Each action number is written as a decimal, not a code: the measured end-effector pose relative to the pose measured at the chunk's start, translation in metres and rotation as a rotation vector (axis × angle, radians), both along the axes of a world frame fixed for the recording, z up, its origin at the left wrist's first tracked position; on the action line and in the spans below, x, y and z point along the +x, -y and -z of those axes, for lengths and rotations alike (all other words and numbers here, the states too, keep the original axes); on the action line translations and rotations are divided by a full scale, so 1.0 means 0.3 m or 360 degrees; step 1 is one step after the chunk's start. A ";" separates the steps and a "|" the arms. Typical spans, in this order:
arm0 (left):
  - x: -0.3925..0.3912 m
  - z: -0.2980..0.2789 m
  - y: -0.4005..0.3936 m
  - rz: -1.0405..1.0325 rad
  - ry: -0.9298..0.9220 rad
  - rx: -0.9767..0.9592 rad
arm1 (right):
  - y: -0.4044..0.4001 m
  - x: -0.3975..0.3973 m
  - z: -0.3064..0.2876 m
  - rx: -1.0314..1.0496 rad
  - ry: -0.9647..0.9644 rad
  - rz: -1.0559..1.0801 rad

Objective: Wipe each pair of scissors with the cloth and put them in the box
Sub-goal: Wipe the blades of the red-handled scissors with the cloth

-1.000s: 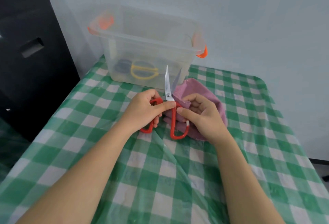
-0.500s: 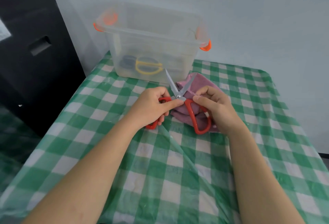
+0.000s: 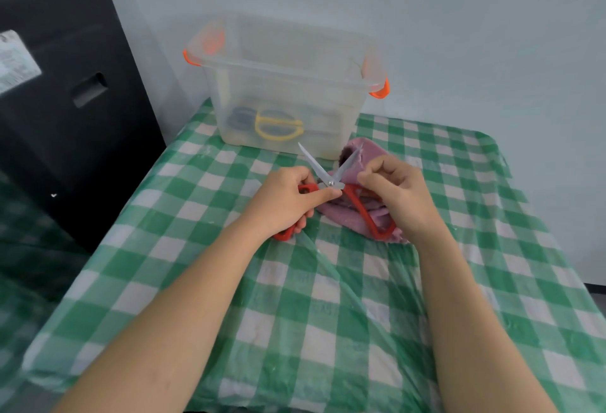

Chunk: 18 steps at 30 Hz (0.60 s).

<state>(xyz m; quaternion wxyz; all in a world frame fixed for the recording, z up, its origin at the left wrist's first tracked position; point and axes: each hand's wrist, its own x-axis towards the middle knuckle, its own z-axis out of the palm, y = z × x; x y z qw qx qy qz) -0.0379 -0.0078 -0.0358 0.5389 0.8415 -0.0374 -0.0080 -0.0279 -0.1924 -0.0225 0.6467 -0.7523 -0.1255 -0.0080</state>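
Head view
Left hand: the left hand (image 3: 288,198) is curled round one red handle of the scissors (image 3: 331,183), thumb lying along it toward the pivot; the lower end of that handle shows below the palm.
Right hand: the right hand (image 3: 398,191) has its fingers curled, fingertips (image 3: 365,176) pinched at the right blade near the pivot; whether cloth lies between fingertips and blade cannot be told. The second red handle loops down under this hand.
Arms: both forearms reach in from the lower edge and converge above the middle of the tabletop (image 3: 328,298); the hands are just apart, with the pivot between them.
Scissors: blades spread in a V, tips pointing away toward the box, held just above the cloth.
Cloth: the pink cloth (image 3: 357,216) is bunched on the tabletop under the right hand and the scissors.
Box: the clear box (image 3: 285,84) with orange latches stands at the far edge, just beyond the blade tips; yellow-handled scissors (image 3: 277,125) and a dark pair lie inside.
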 end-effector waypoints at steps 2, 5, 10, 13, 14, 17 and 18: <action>0.003 -0.001 0.003 -0.0013 -0.0018 0.0016 | -0.007 0.001 0.000 -0.0070 -0.0001 -0.0047; 0.005 -0.003 0.003 -0.0035 -0.0026 0.0028 | -0.016 0.004 -0.005 -0.0052 -0.0016 -0.0022; 0.005 0.003 0.012 -0.0035 -0.0026 0.0059 | -0.018 0.007 0.007 -0.0085 -0.0008 0.0022; 0.005 -0.003 0.017 -0.0053 0.0010 0.0107 | -0.016 0.011 0.000 -0.0083 -0.0010 0.0015; 0.004 -0.008 0.016 -0.0056 0.0028 0.0127 | -0.017 0.013 -0.006 -0.0080 -0.0004 0.0016; -0.006 -0.010 0.020 -0.0044 0.0070 0.0172 | -0.022 0.011 0.000 -0.0103 -0.0010 0.0054; -0.010 -0.010 0.023 -0.0042 0.0078 0.0179 | -0.025 0.012 0.004 -0.0114 -0.0027 0.0076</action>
